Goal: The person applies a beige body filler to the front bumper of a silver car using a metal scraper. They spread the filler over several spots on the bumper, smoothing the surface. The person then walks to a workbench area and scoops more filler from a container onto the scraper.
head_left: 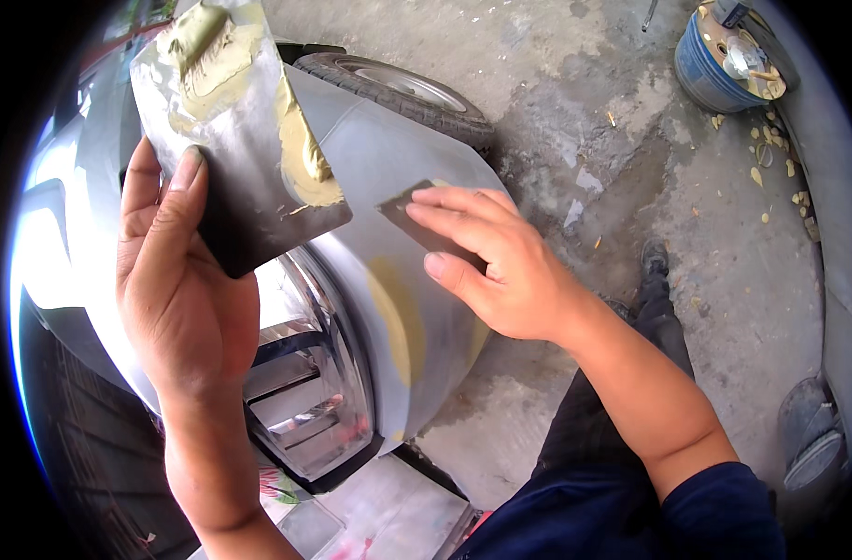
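Note:
My left hand (188,271) grips a flat metal mixing plate (244,173) by its edge, thumb on top. Yellowish-green body filler (202,47) is heaped at the plate's far end, and more is smeared along its right edge. In my right hand (510,261) is a thin dark putty spreader (412,210), pinched between fingers and thumb. It hangs just above or against the grey car body panel (379,159); I cannot tell whether it touches. A smooth yellowish filler patch (398,317) lies on the panel below the spreader, beside the car lamp (309,401).
A car wheel (398,89) stands beyond the panel. On the concrete floor (547,84), a blue bucket (711,70) at the far right carries several items on top, with yellow scraps scattered near it. Another grey surface (823,121) borders the right side. My shoe (654,257) is on the floor.

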Action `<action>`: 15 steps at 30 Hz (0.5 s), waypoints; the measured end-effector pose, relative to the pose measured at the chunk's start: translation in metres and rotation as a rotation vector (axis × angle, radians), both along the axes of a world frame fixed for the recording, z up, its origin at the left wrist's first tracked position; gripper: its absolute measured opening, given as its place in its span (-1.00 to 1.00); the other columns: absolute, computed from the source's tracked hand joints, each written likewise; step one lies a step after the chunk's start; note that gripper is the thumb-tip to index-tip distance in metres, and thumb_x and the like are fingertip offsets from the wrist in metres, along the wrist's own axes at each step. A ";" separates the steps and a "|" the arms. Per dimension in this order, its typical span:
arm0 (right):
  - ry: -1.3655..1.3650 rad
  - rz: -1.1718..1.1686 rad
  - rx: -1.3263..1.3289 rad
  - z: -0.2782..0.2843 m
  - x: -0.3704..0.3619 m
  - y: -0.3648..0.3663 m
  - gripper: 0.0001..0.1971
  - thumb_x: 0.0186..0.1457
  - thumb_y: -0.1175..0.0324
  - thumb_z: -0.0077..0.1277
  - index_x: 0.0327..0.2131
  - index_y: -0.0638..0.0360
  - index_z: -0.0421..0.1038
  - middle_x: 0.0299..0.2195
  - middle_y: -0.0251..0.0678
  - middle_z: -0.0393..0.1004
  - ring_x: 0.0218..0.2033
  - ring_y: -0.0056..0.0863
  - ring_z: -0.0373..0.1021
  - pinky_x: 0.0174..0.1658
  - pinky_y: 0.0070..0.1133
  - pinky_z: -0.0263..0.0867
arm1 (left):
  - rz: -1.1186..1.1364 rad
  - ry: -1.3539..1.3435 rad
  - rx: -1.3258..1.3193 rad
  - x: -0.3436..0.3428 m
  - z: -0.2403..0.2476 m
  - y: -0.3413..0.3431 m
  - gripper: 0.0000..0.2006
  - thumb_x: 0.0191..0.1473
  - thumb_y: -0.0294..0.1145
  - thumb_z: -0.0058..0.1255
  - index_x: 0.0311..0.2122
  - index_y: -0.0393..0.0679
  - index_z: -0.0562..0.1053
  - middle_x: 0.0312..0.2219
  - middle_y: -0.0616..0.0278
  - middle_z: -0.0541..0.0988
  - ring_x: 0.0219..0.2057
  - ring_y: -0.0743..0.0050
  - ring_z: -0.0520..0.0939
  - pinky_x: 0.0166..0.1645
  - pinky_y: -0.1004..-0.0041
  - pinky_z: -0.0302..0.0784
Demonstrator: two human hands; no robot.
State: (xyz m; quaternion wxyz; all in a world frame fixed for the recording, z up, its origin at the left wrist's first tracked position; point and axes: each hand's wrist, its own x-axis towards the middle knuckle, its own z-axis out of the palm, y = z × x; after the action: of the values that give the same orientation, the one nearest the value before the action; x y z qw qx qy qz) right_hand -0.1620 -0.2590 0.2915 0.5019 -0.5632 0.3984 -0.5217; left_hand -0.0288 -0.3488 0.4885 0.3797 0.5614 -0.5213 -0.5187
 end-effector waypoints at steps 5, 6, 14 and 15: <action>0.063 0.305 0.208 -0.004 0.022 0.006 -0.61 0.18 0.35 -0.11 0.06 0.28 0.35 0.09 -0.12 0.32 0.06 -0.07 0.23 0.16 -0.33 0.14 | 0.021 -0.062 0.006 0.001 -0.003 -0.001 -0.63 0.24 -0.53 -0.20 0.14 -0.36 0.18 -0.02 0.01 0.48 0.02 0.37 0.51 0.18 0.37 0.34; 0.048 0.343 0.208 0.001 0.025 0.004 -0.61 0.19 0.36 -0.12 0.06 0.27 0.35 0.09 -0.13 0.32 0.05 -0.06 0.23 0.15 -0.33 0.15 | 0.024 -0.075 0.007 0.001 -0.001 0.000 -0.62 0.24 -0.53 -0.20 0.14 -0.36 0.18 -0.02 0.00 0.48 0.02 0.37 0.51 0.18 0.37 0.34; 0.152 0.373 0.176 0.008 0.028 0.029 -0.61 0.18 0.32 -0.17 0.07 0.17 0.36 0.11 -0.32 0.31 -0.01 -0.09 0.26 0.01 -0.16 0.23 | 0.039 -0.116 0.011 -0.005 -0.002 -0.002 -0.60 0.25 -0.50 -0.20 0.17 -0.32 0.17 0.01 0.04 0.45 0.04 0.32 0.49 0.19 0.29 0.34; 0.148 0.381 0.170 0.008 0.026 0.032 -0.61 0.18 0.33 -0.17 0.07 0.17 0.37 0.11 -0.32 0.31 -0.02 -0.09 0.26 0.01 -0.16 0.23 | 0.029 -0.122 0.013 -0.005 -0.001 -0.003 -0.60 0.25 -0.51 -0.19 0.17 -0.34 0.17 -0.01 0.04 0.46 0.03 0.34 0.49 0.19 0.32 0.34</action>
State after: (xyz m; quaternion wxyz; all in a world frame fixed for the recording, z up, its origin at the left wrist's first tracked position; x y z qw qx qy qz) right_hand -0.1364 -0.2270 0.2991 0.6063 -0.6207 0.3632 -0.3394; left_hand -0.0340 -0.3513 0.4875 0.3510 0.6018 -0.5318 -0.4814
